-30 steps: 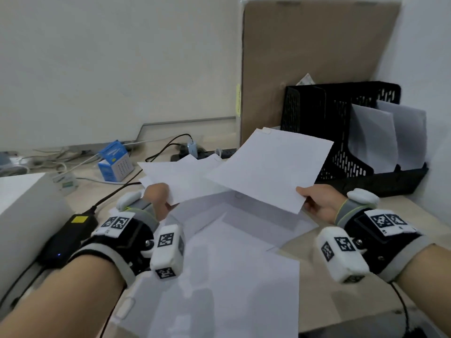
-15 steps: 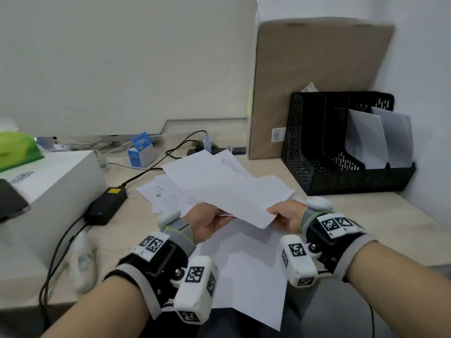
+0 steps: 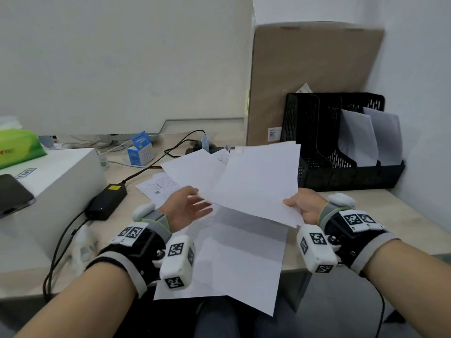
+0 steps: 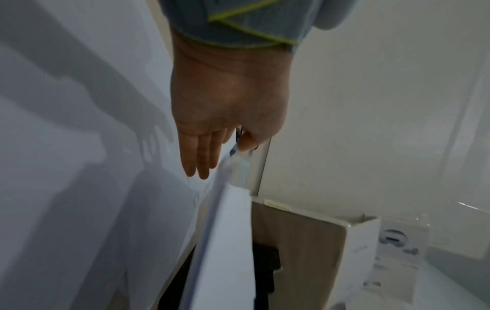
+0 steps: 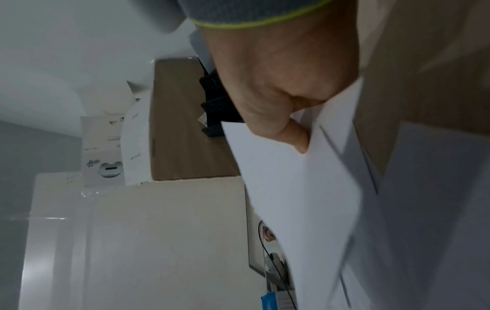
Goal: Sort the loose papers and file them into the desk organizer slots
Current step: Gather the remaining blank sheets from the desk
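Note:
My right hand (image 3: 303,206) pinches the near right corner of a few white sheets (image 3: 256,181) fanned out above the desk; the right wrist view shows the thumb (image 5: 297,136) pressed on top of the sheets (image 5: 305,188). At their left edge my left hand (image 3: 188,206) has straight fingers (image 4: 201,159), with the paper edge (image 4: 225,230) running between fingers and thumb. Blank loose papers (image 3: 239,254) overhang the desk's front edge, and a printed sheet (image 3: 161,189) lies further back. The black mesh organizer (image 3: 314,142) stands at the back right, with paper (image 3: 356,140) in its two right slots.
A cardboard panel (image 3: 312,76) leans on the wall behind the organizer. At the left sit a white box (image 3: 56,176) with a phone (image 3: 12,193) on it, a black power adapter (image 3: 107,201) with cables, and a blue carton (image 3: 141,150).
The held sheets have risen and fanned out toward the organizer. My left hand's fingers have straightened from their grip on the left edge. My right hand keeps its pinch.

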Demonstrator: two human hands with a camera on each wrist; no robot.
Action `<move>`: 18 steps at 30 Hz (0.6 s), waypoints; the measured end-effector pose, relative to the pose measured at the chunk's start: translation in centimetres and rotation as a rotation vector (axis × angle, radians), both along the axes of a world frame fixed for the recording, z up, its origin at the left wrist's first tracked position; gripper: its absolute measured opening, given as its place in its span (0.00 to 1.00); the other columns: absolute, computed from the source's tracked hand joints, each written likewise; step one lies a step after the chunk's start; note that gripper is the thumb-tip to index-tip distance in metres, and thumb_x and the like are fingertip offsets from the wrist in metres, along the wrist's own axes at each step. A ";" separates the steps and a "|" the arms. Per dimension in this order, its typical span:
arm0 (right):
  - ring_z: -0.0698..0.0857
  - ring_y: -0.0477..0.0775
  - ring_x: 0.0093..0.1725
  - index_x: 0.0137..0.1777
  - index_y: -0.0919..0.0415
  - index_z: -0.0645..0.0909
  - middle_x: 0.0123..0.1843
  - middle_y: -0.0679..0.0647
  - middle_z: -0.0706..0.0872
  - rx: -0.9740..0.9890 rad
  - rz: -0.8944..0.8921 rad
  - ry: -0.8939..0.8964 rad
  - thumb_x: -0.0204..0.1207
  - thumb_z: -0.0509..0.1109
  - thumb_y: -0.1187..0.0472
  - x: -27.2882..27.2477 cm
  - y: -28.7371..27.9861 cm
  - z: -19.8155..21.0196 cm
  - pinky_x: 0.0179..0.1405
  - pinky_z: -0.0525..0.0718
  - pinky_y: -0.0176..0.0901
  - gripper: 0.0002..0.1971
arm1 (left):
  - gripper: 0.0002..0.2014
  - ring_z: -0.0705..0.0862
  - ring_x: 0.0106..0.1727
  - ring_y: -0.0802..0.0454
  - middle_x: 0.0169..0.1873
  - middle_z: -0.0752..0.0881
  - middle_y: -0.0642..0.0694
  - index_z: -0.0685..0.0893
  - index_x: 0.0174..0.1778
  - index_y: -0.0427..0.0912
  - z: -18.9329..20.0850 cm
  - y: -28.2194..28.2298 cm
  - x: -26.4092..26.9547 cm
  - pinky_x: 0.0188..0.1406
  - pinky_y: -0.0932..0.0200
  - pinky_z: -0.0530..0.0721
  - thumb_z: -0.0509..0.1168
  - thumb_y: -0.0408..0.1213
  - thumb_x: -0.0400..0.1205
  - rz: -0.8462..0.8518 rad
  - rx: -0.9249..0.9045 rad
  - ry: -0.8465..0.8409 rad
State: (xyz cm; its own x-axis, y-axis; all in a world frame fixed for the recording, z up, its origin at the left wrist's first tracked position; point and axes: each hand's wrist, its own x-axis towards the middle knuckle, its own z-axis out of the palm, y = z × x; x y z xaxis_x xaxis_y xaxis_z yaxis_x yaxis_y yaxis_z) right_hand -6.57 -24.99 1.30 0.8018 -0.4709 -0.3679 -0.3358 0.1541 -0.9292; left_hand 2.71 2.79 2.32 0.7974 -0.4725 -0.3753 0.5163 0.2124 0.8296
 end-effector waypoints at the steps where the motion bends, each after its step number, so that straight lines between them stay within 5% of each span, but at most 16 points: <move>1: 0.84 0.65 0.48 0.63 0.69 0.77 0.62 0.68 0.84 -0.017 0.027 -0.055 0.78 0.58 0.81 -0.4 -0.4 0.2 0.46 0.84 0.55 0.17 | 0.07 0.82 0.41 0.42 0.46 0.86 0.37 0.75 0.48 0.36 0.0 0.5 0.6 0.43 0.50 0.82 0.54 0.34 0.82 0.029 -0.014 0.022; 3: 0.85 0.63 0.50 0.64 0.68 0.78 0.61 0.66 0.85 -0.049 0.098 -0.141 0.78 0.59 0.80 -1.3 -0.9 0.9 0.51 0.85 0.55 0.18 | 0.14 0.84 0.47 0.41 0.57 0.84 0.35 0.72 0.60 0.37 0.1 0.9 1.6 0.41 0.49 0.83 0.55 0.44 0.85 0.014 -0.022 0.010; 5: 0.87 0.60 0.48 0.66 0.68 0.77 0.56 0.62 0.87 -0.082 0.176 -0.198 0.78 0.60 0.79 -2.1 -1.2 2.0 0.49 0.88 0.51 0.18 | 0.17 0.85 0.55 0.41 0.60 0.84 0.37 0.75 0.61 0.40 1.0 0.6 2.3 0.52 0.47 0.84 0.61 0.49 0.84 -0.057 0.009 -0.048; 8: 0.89 0.56 0.46 0.64 0.65 0.80 0.55 0.59 0.88 -0.149 0.262 -0.263 0.78 0.62 0.78 -2.3 -1.3 4.2 0.48 0.89 0.47 0.18 | 0.14 0.86 0.54 0.47 0.59 0.85 0.43 0.81 0.60 0.42 3.2 -0.8 2.9 0.57 0.54 0.85 0.65 0.44 0.82 -0.199 0.076 -0.225; 10: 0.90 0.53 0.44 0.61 0.63 0.81 0.52 0.57 0.90 -0.184 0.280 -0.324 0.77 0.63 0.78 -2.0 -0.8 5.8 0.45 0.90 0.45 0.17 | 0.17 0.88 0.48 0.51 0.57 0.87 0.46 0.80 0.68 0.40 5.2 -2.1 3.4 0.49 0.60 0.89 0.66 0.37 0.82 -0.164 0.040 -0.364; 12: 0.91 0.51 0.42 0.61 0.65 0.81 0.49 0.55 0.91 -0.177 0.267 -0.408 0.77 0.63 0.77 -1.5 -0.2 7.4 0.42 0.90 0.42 0.15 | 0.15 0.90 0.45 0.53 0.50 0.91 0.48 0.82 0.64 0.41 7.2 -3.1 3.7 0.43 0.62 0.90 0.66 0.30 0.81 -0.080 -0.015 -0.485; 15: 0.90 0.54 0.44 0.58 0.67 0.82 0.49 0.57 0.90 -0.105 0.236 -0.483 0.77 0.65 0.75 -0.8 0.9 8.4 0.48 0.89 0.45 0.12 | 0.12 0.90 0.50 0.50 0.51 0.91 0.47 0.86 0.56 0.43 8.5 -3.8 3.7 0.51 0.56 0.89 0.68 0.28 0.79 -0.041 -0.066 -0.558; 18: 0.87 0.60 0.53 0.64 0.67 0.80 0.57 0.61 0.88 -0.075 0.261 -0.365 0.77 0.67 0.71 -0.3 2.2 6.1 0.60 0.83 0.52 0.15 | 0.15 0.89 0.56 0.45 0.53 0.91 0.46 0.85 0.58 0.43 5.5 -4.1 2.8 0.59 0.47 0.86 0.71 0.28 0.76 -0.056 0.012 -0.515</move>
State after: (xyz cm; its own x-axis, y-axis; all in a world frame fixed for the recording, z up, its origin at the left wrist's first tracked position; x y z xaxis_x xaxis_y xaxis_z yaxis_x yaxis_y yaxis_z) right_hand -6.90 -22.79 7.44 0.9680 -0.2508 -0.0114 -0.0025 0.0358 -0.9994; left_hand 5.54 -1.27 7.82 0.8541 -0.5174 0.0534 0.0507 0.1850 0.9814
